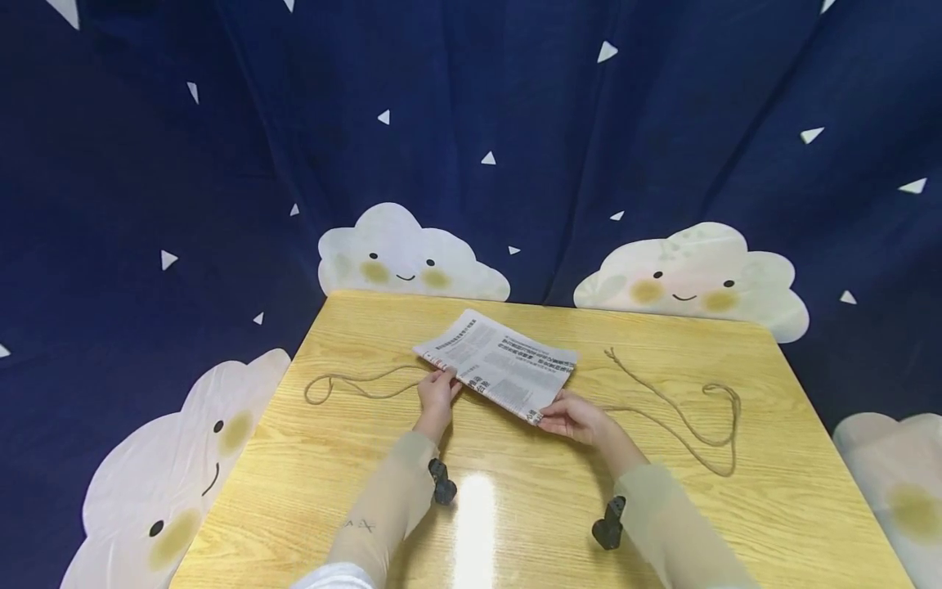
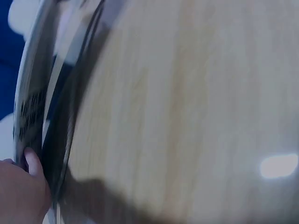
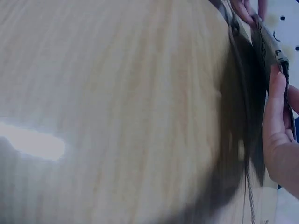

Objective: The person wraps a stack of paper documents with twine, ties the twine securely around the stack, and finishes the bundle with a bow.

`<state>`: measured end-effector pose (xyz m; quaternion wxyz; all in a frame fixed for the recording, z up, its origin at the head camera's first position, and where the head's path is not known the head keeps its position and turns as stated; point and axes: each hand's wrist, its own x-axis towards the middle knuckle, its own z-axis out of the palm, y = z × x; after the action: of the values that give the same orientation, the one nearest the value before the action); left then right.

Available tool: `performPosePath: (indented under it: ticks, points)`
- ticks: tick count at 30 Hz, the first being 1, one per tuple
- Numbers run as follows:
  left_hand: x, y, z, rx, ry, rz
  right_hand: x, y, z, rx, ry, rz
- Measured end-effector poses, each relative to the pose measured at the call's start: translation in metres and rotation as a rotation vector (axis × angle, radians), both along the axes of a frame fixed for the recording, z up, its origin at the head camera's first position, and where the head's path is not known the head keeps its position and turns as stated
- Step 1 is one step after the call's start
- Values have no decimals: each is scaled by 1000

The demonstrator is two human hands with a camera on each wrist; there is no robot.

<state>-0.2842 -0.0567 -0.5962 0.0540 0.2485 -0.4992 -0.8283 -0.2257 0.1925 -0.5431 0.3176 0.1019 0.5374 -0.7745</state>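
A folded newspaper, printed with dark characters, is held tilted above the table by both hands. My left hand pinches its near edge toward the left corner, and the thumb shows against the paper in the left wrist view. At the near right corner my right hand grips it between thumb and fingers; the right wrist view shows the folded layers there edge-on. A thin brown cord lies on the table, passing out of sight beneath the newspaper. Its looped part comes out on the left.
The wooden table has a bright light reflection near its front. Behind it hangs a dark blue curtain with white triangles and smiling clouds. Each wrist carries a small black device, one on the left and one on the right.
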Motion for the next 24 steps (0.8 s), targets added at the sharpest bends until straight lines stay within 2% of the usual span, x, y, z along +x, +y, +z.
performPosePath:
  ticks: [1, 2, 5, 7, 10, 13, 17, 20, 22, 24]
  points:
    - [10, 6, 11, -15, -8, -22, 3, -1, -1, -2, 6, 4]
    - [21, 12, 29, -38, -54, -54, 5, -3, -1, -1, 7, 4]
    - [41, 22, 46, -47, -51, -116, 10, -6, -3, 4, 20, 8]
    - [47, 25, 51, -50, -59, -154, 13, -7, -5, 3, 25, 10]
    - [50, 26, 51, -59, -76, -186, 16, -5, -8, 4, 48, 22]
    - [47, 24, 45, -70, -79, -200, 17, 1, -10, -43, 65, 9]
    - [43, 17, 41, -74, -64, -260, 15, 15, -10, -214, 43, -112]
    - [41, 11, 40, -79, -54, -371, 13, 31, -9, -356, -1, -210]
    - [41, 7, 39, -88, -47, -462, 13, 39, -9, -387, -12, -204]
    - [40, 3, 38, -90, -46, -548, 14, 46, -10, -366, -11, -143]
